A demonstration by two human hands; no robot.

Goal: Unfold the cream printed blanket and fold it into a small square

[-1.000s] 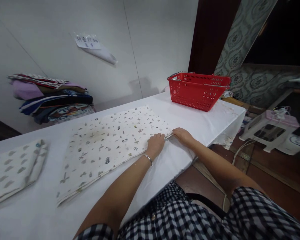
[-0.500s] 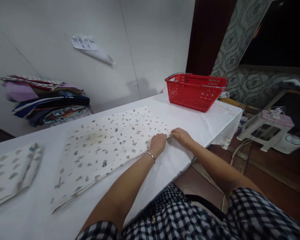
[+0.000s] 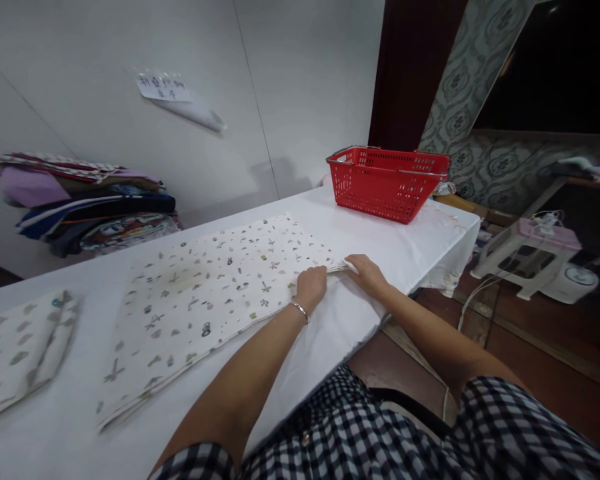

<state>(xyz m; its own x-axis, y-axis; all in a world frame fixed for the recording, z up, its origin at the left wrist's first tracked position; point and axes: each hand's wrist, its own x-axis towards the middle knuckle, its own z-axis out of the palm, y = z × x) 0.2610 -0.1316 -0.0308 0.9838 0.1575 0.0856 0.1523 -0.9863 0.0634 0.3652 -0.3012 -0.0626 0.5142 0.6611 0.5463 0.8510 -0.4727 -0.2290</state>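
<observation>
A white printed cloth (image 3: pixel 205 287), folded in layers, lies flat across the white-covered table (image 3: pixel 380 260). My left hand (image 3: pixel 311 285), with a bracelet at the wrist, is closed on the cloth's near edge close to its right corner. Just to the right, my right hand (image 3: pixel 366 275) pinches the corner of the same cloth, its fingertips at the layered edge. A short stretch of folded edge shows between the two hands. Further left lies a second folded cloth (image 3: pixel 25 347) with grey-green leaf-like shapes, touched by neither hand.
A red plastic basket (image 3: pixel 385 187) with metal handles stands at the table's far right. Against the wall sits a stack of folded fabrics (image 3: pixel 95 207). Right of the table are a plastic stool (image 3: pixel 535 250) and cables on the floor.
My hands have moved slightly apart along the cloth's edge, so more of it shows between them. The whole view has shifted a little; the cloths lie as before.
</observation>
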